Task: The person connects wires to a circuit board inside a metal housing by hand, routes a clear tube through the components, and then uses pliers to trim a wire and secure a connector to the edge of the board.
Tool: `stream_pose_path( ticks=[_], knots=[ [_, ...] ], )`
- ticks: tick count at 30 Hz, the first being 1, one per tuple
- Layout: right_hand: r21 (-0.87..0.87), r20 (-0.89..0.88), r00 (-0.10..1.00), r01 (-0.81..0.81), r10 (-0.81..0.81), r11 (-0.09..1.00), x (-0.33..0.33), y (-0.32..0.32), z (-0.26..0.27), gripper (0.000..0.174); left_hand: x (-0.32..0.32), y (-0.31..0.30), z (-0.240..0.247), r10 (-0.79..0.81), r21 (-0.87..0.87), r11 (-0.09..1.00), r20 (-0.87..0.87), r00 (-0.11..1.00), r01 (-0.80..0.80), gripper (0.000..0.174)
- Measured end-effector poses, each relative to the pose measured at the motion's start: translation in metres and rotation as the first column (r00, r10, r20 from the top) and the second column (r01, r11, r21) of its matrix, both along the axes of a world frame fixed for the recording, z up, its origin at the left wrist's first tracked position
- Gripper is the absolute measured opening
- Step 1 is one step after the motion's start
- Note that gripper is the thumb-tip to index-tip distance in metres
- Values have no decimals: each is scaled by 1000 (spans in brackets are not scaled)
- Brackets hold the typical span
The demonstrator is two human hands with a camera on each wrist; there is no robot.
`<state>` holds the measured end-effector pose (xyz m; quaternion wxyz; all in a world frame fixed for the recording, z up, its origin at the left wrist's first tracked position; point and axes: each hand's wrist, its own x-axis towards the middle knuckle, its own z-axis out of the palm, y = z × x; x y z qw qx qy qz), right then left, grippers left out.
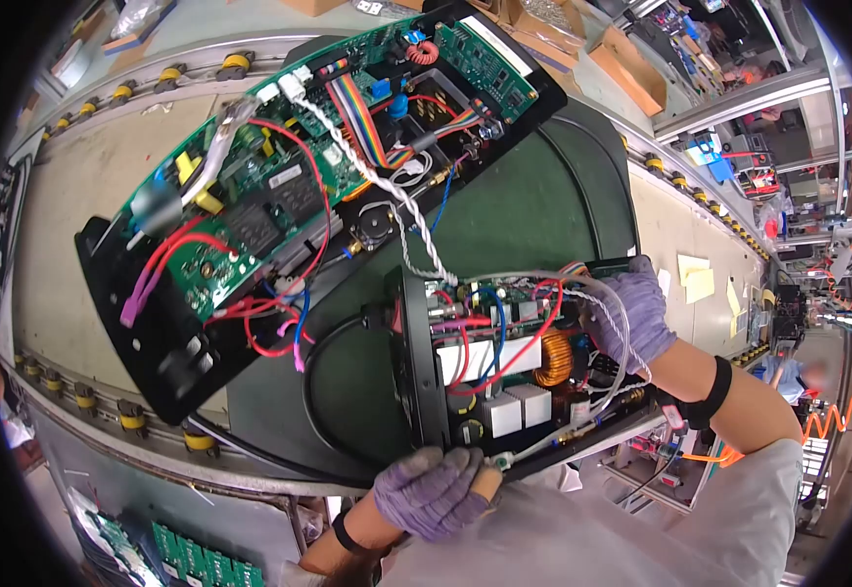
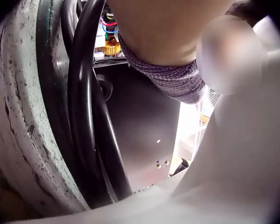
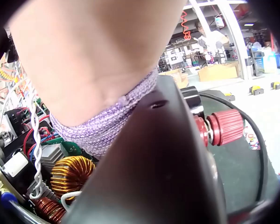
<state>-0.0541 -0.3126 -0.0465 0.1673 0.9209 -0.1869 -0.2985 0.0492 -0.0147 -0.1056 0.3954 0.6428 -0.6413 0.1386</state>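
Small chassis [image 1: 428,367]: held open-side up at the lower centre of the frame; a copper coil [image 1: 551,358] is seen inside.
Left hand [image 1: 434,492]: gloved, fingers bent, placed at the chassis's lower edge; whether anything is gripped cannot be told.
Right hand [image 1: 633,318]: set at the chassis's right end, fingertips hidden; its grip cannot be told.
White twisted wires [image 1: 379,178]: strung from the large circuit unit [image 1: 279,201], upper left, towards the chassis.
Green pallet [image 1: 533,205]: partly covered by both units.
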Motion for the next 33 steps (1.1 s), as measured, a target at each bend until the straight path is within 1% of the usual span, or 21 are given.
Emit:
stream_pose_path(
  ticks=[3,4,6,8,9,11,12,13,15,16,17,19,22,25,28,31,32,33],
  knots=[
    [42,-29,998,65,-64,997,4,1,6,22,4,1,0,-34,1,999,51,998,34,16],
    [27,-25,998,54,-53,998,2,0,3,26,6,1,-1,-36,-12,999,78,996,37,15],
    [46,-20,998,55,-54,997,-2,-2,2,29,9,0,-6,-29,-62,997,158,987,40,15],
    [87,-37,997,74,-71,993,0,-2,6,33,11,1,-8,-50,-73,995,196,979,66,14],
    [92,-19,999,50,-49,994,-1,-2,5,33,13,2,-9,-61,-77,994,216,975,79,15],
    [103,16,1000,3,-5,995,-6,-3,4,33,9,-1,-8,-43,-109,992,142,989,58,15],
    [80,81,996,-36,30,996,-6,-2,5,31,9,-2,-6,-41,-114,992,103,994,53,14],
    [67,104,993,-65,58,996,-8,-3,3,32,17,-5,-1,-85,-106,989,194,977,107,14],
    [38,146,983,-121,114,992,-11,-5,-1,32,36,-12,9,-171,-77,974,368,914,213,19],
    [35,146,982,-125,118,992,-12,-5,-2,33,29,-6,11,-159,-11,985,336,928,173,22],
    [51,138,986,-104,96,993,-11,-5,-3,33,26,-5,10,-150,17,988,301,942,152,21],
    [87,124,991,-68,57,994,-8,-5,-4,33,22,-7,7,-141,4,989,276,951,145,20],
    [80,145,983,-121,109,989,-8,-5,1,33,19,-7,3,-129,-7,991,251,959,135,18],
    [123,135,987,-102,86,987,-6,-5,5,30,19,-9,1,-126,-6,991,243,962,131,16],
    [110,156,982,-129,111,986,-8,-7,1,27,19,-8,0,-115,-3,993,223,968,119,15],
    [156,3,999,-32,32,987,-3,-6,5,29,16,-3,-1,-109,4,994,202,973,110,13],
    [152,44,998,-58,52,987,-7,-7,1,30,14,-1,-3,-105,11,994,192,976,104,13],
    [166,26,998,-54,50,985,-7,-7,2,29,12,1,-3,-100,17,995,176,979,99,12]
  ],
)
